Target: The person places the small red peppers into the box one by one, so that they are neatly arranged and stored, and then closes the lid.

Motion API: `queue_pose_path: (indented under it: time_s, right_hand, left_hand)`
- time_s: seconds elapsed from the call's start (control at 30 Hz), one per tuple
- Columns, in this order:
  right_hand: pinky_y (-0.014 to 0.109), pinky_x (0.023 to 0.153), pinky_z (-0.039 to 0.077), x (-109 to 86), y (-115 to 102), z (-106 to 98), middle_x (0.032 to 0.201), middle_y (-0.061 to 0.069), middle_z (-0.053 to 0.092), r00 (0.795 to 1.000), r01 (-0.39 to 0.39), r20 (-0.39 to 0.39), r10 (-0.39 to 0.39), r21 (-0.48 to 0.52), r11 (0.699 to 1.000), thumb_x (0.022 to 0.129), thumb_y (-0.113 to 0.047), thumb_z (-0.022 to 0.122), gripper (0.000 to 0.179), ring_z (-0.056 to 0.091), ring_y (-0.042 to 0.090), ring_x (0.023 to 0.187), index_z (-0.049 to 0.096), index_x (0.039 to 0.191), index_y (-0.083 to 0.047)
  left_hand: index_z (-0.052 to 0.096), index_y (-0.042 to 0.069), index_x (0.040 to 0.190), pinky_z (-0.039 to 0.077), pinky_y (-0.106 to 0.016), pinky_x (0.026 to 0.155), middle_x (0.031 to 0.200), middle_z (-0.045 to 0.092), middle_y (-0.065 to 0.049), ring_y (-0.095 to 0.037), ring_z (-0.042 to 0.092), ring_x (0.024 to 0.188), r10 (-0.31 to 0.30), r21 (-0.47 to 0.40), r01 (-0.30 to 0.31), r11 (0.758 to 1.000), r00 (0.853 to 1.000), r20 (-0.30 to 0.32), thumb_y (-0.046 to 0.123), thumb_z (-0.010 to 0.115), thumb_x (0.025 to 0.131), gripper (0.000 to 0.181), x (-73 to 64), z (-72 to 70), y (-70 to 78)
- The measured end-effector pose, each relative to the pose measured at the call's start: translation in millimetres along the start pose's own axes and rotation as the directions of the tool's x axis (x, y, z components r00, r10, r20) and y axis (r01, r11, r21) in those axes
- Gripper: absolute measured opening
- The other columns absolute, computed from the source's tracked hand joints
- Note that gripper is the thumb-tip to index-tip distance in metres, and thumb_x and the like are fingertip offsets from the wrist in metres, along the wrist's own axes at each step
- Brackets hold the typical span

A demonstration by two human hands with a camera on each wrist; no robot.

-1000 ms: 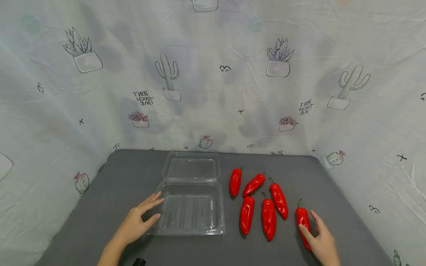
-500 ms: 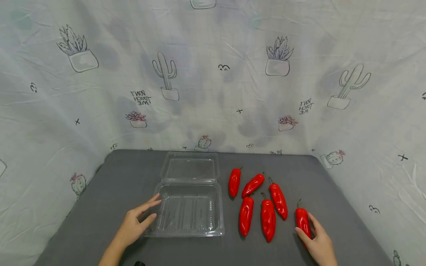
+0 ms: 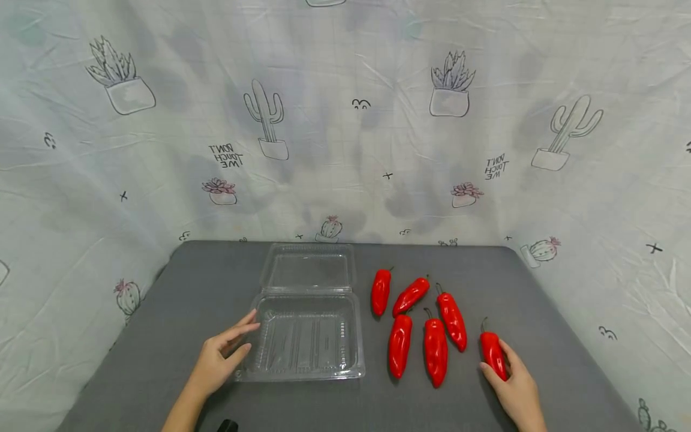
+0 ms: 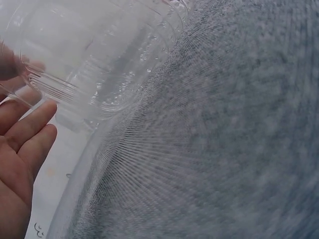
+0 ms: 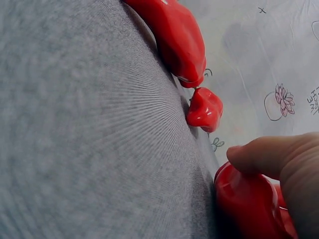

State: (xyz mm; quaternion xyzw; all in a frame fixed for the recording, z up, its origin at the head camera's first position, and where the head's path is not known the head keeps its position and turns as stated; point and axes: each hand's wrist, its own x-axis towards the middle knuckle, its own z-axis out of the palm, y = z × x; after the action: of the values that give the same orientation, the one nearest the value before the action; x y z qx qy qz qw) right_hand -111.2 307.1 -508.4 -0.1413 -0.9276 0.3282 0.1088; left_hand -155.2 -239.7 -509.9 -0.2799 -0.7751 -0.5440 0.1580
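Observation:
My right hand [image 3: 515, 387] holds a glossy red pepper [image 3: 492, 355] between thumb and fingers at the right of the table. In the right wrist view the thumb lies over this pepper [image 5: 246, 201], with fingertips partly showing on its far side. My left hand [image 3: 213, 363] is at the left edge of a clear plastic clamshell box [image 3: 353, 360], fingers extended and thumb apart. In the left wrist view its fingers [image 4: 35, 124] lie along the box's rim, some seen through the plastic. The box stands with its lid [image 3: 310, 273] folded back.
Several more red peppers lie between the box and my right hand, among them a near one [image 3: 435, 351] and a far one [image 3: 381, 292]. A small black object [image 3: 228, 426] shows at the front edge. Patterned cloth [image 3: 367, 144] hangs behind the grey table [image 3: 210, 282].
My right thumb and fingers have closed round the rightmost pepper, which has shifted slightly. The left hand has barely moved along the box's left side. The head view has tilted a little.

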Motion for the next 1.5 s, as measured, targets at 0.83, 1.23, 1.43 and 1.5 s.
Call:
queue_pose_path:
  time_s: [0.83,1.23,1.43,1.5]
  right_hand:
    - [-0.004,0.059,0.033,-0.6,-0.9,-4.2,0.121,0.035,0.056,0.993,-0.082,-0.074,0.090,0.109,0.991,0.086,-0.027,0.070,0.062,0.059,-0.006,0.084,0.048,0.135,0.005]
    - [-0.008,0.071,0.033,-2.2,-5.0,-1.6,0.132,0.022,0.053,0.986,-0.071,-0.121,0.115,0.316,0.946,0.087,-0.018,0.069,0.056,0.035,-0.037,0.081,0.048,0.134,0.004]
    - [-0.007,0.075,0.037,-3.4,-5.6,-0.6,0.126,0.002,0.055,0.984,-0.047,-0.143,0.105,0.357,0.933,0.087,-0.016,0.070,0.055,0.039,-0.035,0.086,0.050,0.133,0.004]
    - [-0.007,0.075,0.037,-3.7,-6.8,-1.0,0.123,-0.007,0.055,0.984,-0.051,-0.144,0.110,0.361,0.931,0.086,-0.017,0.070,0.055,0.039,-0.035,0.086,0.050,0.133,0.003]
  left_hand:
    - [0.056,-0.014,0.119,0.036,-0.011,0.103,0.137,0.038,-0.039,-0.003,0.043,0.131,-0.017,-0.061,0.017,0.998,1.000,0.006,-0.022,0.053,0.082,0.039,-0.6,1.1,-7.4]
    - [0.055,-0.018,0.118,0.037,-0.013,0.103,0.143,0.037,-0.030,-0.005,0.044,0.131,0.028,-0.097,-0.031,0.995,0.999,-0.023,-0.026,0.053,0.079,0.040,-2.2,1.5,-5.7]
    - [0.055,-0.017,0.117,0.038,-0.014,0.103,0.141,0.034,-0.037,-0.004,0.045,0.130,-0.002,-0.070,0.002,0.998,1.000,-0.012,-0.025,0.054,0.080,0.039,-2.9,-0.4,-5.5]
    - [0.055,-0.017,0.117,0.038,-0.013,0.103,0.143,0.035,-0.034,-0.004,0.045,0.130,0.006,-0.080,-0.007,0.997,1.000,-0.013,-0.024,0.054,0.080,0.038,-3.3,-0.5,-6.4]
